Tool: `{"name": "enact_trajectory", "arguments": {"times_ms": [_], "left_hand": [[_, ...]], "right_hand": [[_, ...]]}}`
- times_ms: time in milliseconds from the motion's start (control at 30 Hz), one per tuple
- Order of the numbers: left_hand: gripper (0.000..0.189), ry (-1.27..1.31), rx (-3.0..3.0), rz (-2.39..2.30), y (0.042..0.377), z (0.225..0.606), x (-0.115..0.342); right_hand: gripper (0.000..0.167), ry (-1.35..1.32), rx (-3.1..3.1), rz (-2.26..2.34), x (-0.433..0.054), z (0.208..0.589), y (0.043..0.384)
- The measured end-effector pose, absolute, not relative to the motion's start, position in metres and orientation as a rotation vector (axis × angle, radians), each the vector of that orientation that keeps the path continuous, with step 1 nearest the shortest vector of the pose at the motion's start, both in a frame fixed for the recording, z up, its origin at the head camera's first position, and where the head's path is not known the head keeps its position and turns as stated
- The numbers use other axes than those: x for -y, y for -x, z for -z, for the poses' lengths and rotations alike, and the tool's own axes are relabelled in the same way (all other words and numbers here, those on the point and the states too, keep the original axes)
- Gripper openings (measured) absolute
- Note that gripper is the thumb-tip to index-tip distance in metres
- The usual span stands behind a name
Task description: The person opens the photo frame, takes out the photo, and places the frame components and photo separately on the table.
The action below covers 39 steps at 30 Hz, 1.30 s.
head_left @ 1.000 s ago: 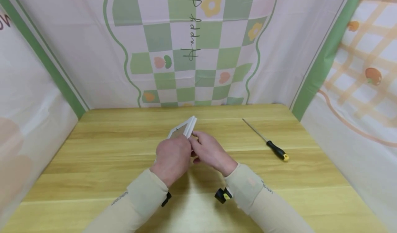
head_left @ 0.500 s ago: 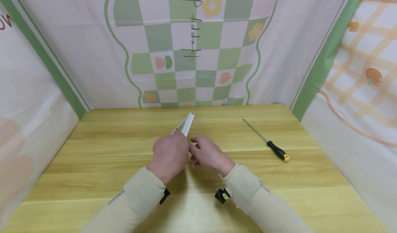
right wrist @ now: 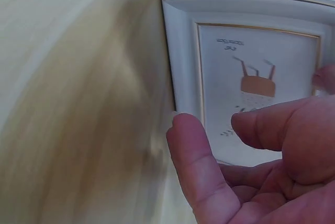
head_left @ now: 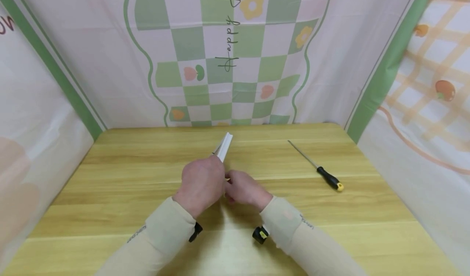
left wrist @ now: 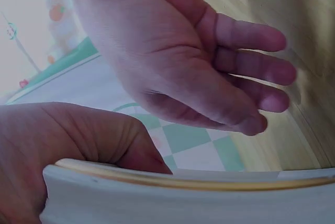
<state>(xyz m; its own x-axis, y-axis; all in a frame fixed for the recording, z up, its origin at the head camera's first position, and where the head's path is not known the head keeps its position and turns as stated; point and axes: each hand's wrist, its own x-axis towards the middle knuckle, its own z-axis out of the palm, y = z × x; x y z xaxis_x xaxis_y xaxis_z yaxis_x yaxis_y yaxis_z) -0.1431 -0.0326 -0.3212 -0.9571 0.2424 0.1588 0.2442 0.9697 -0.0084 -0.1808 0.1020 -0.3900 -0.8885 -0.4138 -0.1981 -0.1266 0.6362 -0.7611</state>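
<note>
A white picture frame [head_left: 225, 147] with a thin gold line is seen nearly edge-on in the head view. My left hand [head_left: 202, 182] grips it by one side; in the left wrist view the fingers [left wrist: 138, 148] lie behind its edge. The front of the frame [right wrist: 180, 51] faces the right wrist camera and shows a printed picture with a brown-and-white drawing. My right hand [head_left: 244, 188] is just in front of that face, fingers relaxed and thumb apart from the index finger, holding nothing that shows. Whether a fingertip touches the frame, I cannot tell.
On the right of the wooden table [head_left: 128, 178] lies a screwdriver [head_left: 328, 179] with a black and yellow handle, its shaft pointing away. Patterned cloth [head_left: 242, 43] hangs behind the table and at both sides.
The frame has turned from showing its brown back to nearly edge-on. My right hand has come off the frame's edge and moved down, close to the left hand.
</note>
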Motion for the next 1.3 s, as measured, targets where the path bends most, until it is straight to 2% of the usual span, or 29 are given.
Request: {"name": "enact_trajectory", "arguments": {"times_ms": [500,1300], "left_hand": [[0.018,0.394,2.988,0.124,0.141,0.317,0.032],[0.012,0.324,3.081,0.426,0.143,0.311,0.034]], "right_hand": [[0.011,0.490,-2.492,1.117,-0.097,0.397,0.180],[0.019,0.489,-2.450,1.136,-0.097,0.400,0.180]]}}
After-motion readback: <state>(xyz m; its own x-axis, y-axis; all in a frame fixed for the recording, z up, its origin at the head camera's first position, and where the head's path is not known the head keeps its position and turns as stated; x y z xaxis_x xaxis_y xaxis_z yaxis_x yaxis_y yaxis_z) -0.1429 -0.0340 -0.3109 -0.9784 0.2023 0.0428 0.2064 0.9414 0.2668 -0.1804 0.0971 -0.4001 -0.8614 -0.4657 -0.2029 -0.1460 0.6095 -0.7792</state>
